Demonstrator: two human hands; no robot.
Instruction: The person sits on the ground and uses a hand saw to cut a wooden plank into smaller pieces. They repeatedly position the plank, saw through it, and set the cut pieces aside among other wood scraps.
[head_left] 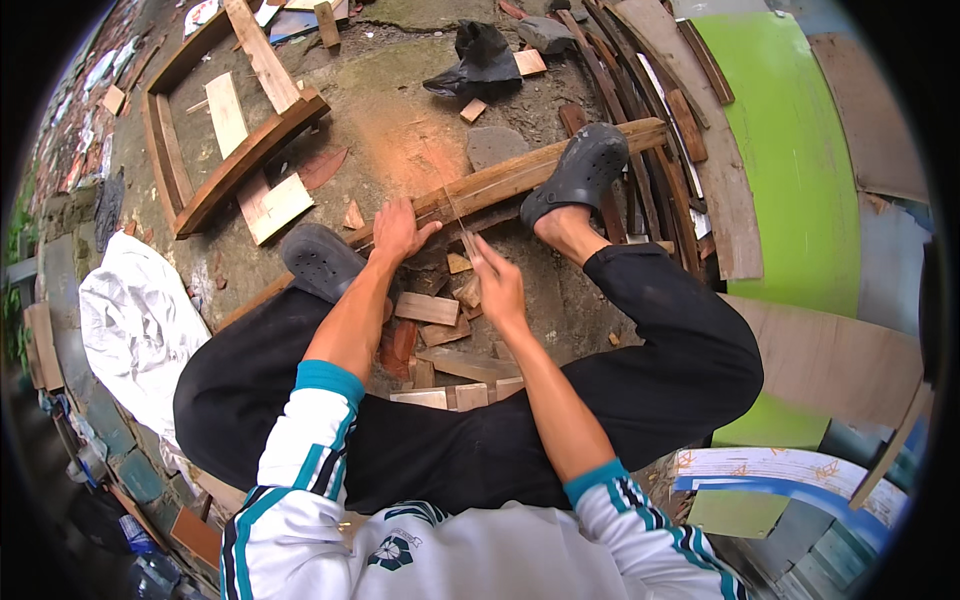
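Note:
A long wooden beam [510,178] lies slantwise in front of me, rising toward the right. My left hand [398,230] grips it left of the middle, thumb spread toward the blade. A thin handsaw [464,228], seen nearly edge-on, crosses the beam just right of that thumb. Its near end is in the closed fingers of my right hand [498,285], which hide the handle. My right dark clog [580,170] presses on the beam's right part. The left clog [320,262] is at its left part; the exact contact there cannot be made out.
Wood offcuts [428,308] lie between my legs. A curved wooden frame [250,150] stands at far left, near a black plastic scrap [478,60]. Long strips [640,110] and a green board [790,150] lie right. A white sack [140,310] is beside my left knee.

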